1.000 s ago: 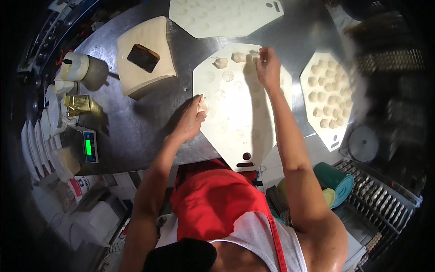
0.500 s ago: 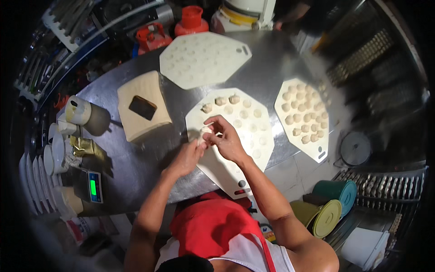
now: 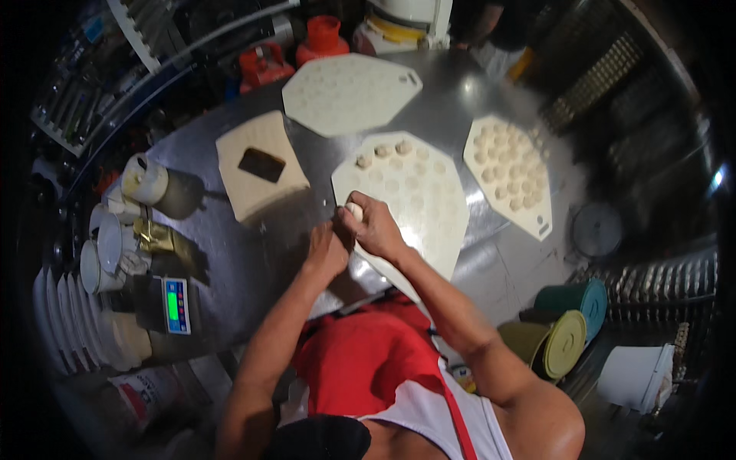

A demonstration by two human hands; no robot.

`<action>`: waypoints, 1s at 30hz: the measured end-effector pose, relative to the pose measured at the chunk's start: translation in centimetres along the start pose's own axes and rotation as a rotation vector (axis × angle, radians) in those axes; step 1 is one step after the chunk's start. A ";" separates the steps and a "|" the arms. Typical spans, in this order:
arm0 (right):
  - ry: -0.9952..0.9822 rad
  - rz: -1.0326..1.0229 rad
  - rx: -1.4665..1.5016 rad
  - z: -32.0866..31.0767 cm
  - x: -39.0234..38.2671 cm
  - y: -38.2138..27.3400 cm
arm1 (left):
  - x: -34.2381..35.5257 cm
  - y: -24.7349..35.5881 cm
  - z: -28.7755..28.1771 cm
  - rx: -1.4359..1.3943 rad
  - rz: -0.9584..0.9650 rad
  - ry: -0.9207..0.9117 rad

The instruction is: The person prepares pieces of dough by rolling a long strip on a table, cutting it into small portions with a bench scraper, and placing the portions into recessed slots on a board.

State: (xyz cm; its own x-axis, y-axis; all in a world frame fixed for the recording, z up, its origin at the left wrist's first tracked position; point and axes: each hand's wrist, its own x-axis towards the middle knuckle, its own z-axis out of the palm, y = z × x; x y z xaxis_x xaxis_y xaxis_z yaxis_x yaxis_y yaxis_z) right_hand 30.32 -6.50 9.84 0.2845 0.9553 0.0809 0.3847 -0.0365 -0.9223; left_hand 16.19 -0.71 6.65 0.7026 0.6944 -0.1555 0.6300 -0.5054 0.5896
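While right hand [image 3: 376, 228] grips dough [image 3: 355, 210] | left hand [image 3: 330, 247] adjoining | direction, long axis unclear

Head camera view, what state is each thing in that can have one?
Right-hand grip, closed on a dough piece.
Left-hand grip, against the right one; fingertips hidden.
Scale, display lit green.
Near board, flat, three shaped pieces near its far edge.
Right board, bearing many pieces.
Dough slab, flat, dark rectangle on top.
Yellow-green bucket, apparently lidded.

Light glints off the metal table [image 3: 244, 264] beside a pale tiled floor [image 3: 500, 268].
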 end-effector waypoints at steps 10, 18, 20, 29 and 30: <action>0.330 0.117 -0.242 -15.0 11.1 16.6 | -3.0 -7.5 7.9 -0.202 -0.218 0.021; 0.132 -0.016 -0.451 -19.3 17.8 26.7 | -14.5 -6.5 14.5 -0.596 -0.788 -0.238; 0.108 0.202 -0.055 -19.4 24.2 28.8 | -21.5 -6.9 22.3 -0.901 -0.754 -0.185; 0.329 -0.014 -0.738 -25.0 48.6 41.2 | -8.1 6.8 25.2 -0.683 -0.929 -0.109; 0.205 0.130 -0.769 -24.4 49.8 40.8 | -8.2 7.3 24.9 -0.764 -1.064 -0.098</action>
State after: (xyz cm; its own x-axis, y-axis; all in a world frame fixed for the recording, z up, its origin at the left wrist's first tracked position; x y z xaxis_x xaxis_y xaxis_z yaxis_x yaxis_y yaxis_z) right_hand 81.60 32.46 -14.56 0.4952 0.8594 0.1272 0.8130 -0.4068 -0.4166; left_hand 23.26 -22.84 -7.50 0.0226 0.5141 -0.8574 0.5651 0.7009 0.4352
